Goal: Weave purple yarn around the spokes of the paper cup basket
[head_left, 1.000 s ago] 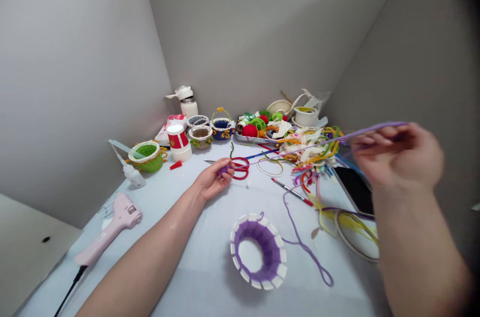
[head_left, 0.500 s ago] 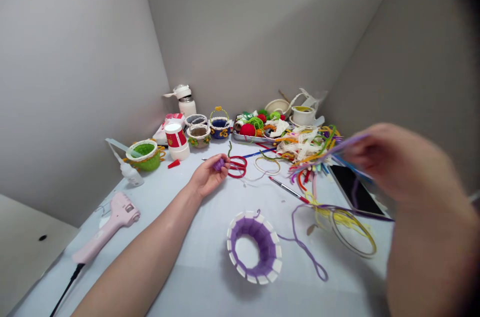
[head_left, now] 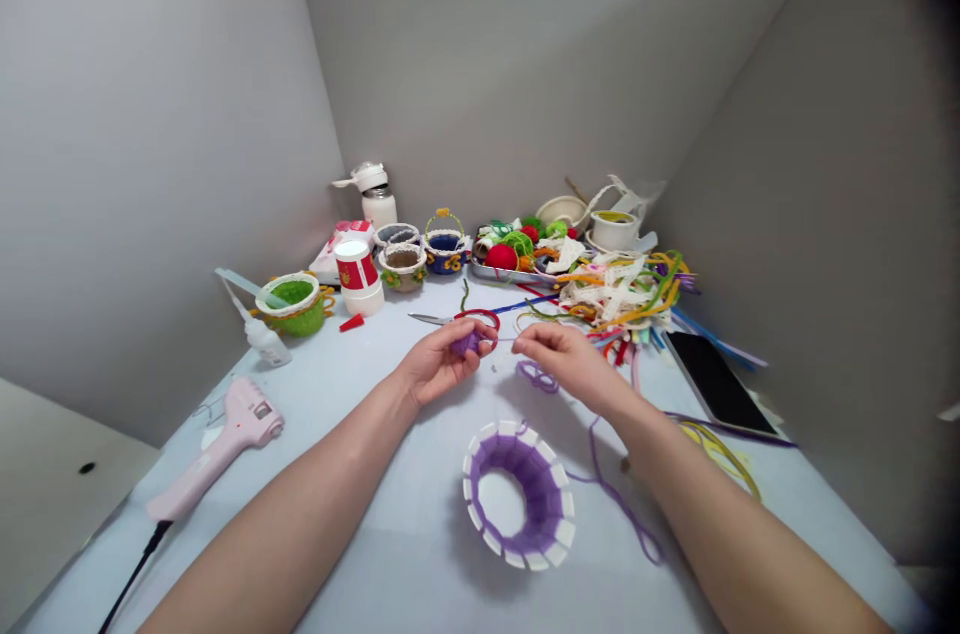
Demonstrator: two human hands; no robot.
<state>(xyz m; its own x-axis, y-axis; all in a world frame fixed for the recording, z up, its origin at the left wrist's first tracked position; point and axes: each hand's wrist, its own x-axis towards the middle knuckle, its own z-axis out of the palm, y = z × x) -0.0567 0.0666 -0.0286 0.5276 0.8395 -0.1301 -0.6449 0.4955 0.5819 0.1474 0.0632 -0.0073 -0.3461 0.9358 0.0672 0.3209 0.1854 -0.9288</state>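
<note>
My left hand [head_left: 435, 364] is closed around a small bundle of purple yarn [head_left: 467, 344]. Just to its right, my right hand [head_left: 568, 364] pinches a strand of the yarn, and thin yarn runs between the two hands. Loose purple loops [head_left: 537, 376] hang under the right fingers. Nearer to me stands a white slatted cup [head_left: 556, 542] woven inside with purple yarn, its open top facing up. A purple strand [head_left: 619, 502] trails from it to the right. Red-handled scissors [head_left: 429, 319] lie behind my left hand, partly hidden by it.
A pink glue gun [head_left: 217, 449] lies at left, near a glue bottle [head_left: 266, 342] and a green basket [head_left: 304, 319]. Finished baskets [head_left: 403, 276] stand at the back. A tray of yarn [head_left: 487, 271], a heap of trimmings [head_left: 607, 289] and a phone [head_left: 720, 382] are farther right.
My right hand has come in from the far right to beside my left hand, bringing the yarn strand with it. My left hand still holds the purple bundle, slightly farther right in view.
</note>
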